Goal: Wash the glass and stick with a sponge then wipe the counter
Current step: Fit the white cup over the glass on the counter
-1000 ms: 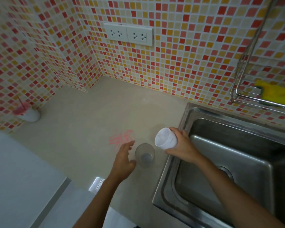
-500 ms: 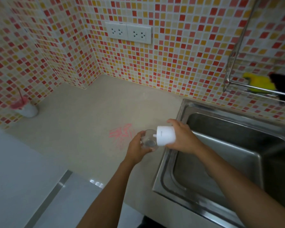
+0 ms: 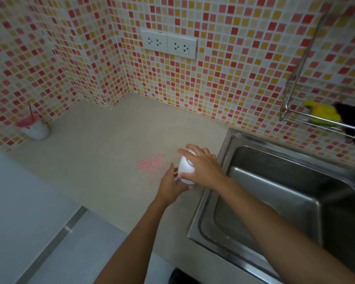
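My right hand (image 3: 203,167) grips a white plastic cup (image 3: 186,169), turned mouth-down just left of the sink. My left hand (image 3: 169,186) curls in from below and left, holding the clear glass under that cup. The cup and both hands hide almost all of the glass. A pink stain (image 3: 152,166) marks the beige counter (image 3: 111,144) just left of my hands. A pink stick (image 3: 31,111) stands in a white cup with pink residue (image 3: 37,130) at the far left by the wall. A yellow sponge (image 3: 322,113) lies in the wire rack (image 3: 295,117) on the wall.
The steel sink (image 3: 275,181) fills the right side, its rim touching my right wrist. A double wall socket (image 3: 169,45) sits above the counter. A dark cloth (image 3: 353,117) lies beside the sponge in the rack. A white surface (image 3: 19,201) borders the counter at the lower left.
My left hand took the glass off the counter and lifted it. My right hand tipped the white cup from sideways to mouth-down over the glass. The view pulled back a little.
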Demonstrator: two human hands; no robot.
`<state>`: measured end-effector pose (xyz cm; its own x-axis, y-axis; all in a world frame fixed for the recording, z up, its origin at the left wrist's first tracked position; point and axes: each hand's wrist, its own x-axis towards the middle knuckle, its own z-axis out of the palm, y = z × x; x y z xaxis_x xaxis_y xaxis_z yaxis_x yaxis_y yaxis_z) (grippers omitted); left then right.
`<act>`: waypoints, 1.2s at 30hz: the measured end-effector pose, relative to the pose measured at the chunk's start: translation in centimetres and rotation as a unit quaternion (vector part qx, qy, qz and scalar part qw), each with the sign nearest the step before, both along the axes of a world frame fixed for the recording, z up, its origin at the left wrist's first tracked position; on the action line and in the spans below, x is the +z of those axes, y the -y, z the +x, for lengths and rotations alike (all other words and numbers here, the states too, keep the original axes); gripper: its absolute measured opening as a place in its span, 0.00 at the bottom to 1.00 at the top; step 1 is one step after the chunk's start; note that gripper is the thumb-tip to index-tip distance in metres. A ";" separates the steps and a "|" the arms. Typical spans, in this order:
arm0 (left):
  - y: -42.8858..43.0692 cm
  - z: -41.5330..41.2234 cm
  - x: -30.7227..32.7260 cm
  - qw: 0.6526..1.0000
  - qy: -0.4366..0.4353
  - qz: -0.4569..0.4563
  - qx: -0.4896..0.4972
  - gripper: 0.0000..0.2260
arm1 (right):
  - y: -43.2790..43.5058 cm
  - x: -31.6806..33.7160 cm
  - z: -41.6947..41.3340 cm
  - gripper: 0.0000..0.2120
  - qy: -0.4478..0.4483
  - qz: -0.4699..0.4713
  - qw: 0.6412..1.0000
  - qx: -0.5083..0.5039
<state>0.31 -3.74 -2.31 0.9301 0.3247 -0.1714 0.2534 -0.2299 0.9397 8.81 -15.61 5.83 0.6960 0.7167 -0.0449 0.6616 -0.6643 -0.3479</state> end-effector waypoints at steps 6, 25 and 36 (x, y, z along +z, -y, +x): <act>0.8 -0.4 0.5 0.997 0.061 0.049 0.012 0.37 | -1.0 -0.8 0.8 0.23 -0.198 0.152 0.966 -0.063; 0.8 0.6 -1.2 0.996 0.003 0.084 0.012 0.37 | -0.5 -5.2 -0.1 0.16 -0.295 0.256 0.904 -0.173; 0.8 0.8 -0.8 0.994 -0.018 0.104 -0.007 0.39 | -1.0 -5.8 0.3 0.16 -0.300 0.244 0.904 -0.180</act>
<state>1.06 -4.54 -3.10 0.9291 0.3444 -0.1346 0.2811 -0.4213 0.8622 9.07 -14.63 0.00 0.8431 0.4857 -0.2310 0.0283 -0.4690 -0.8827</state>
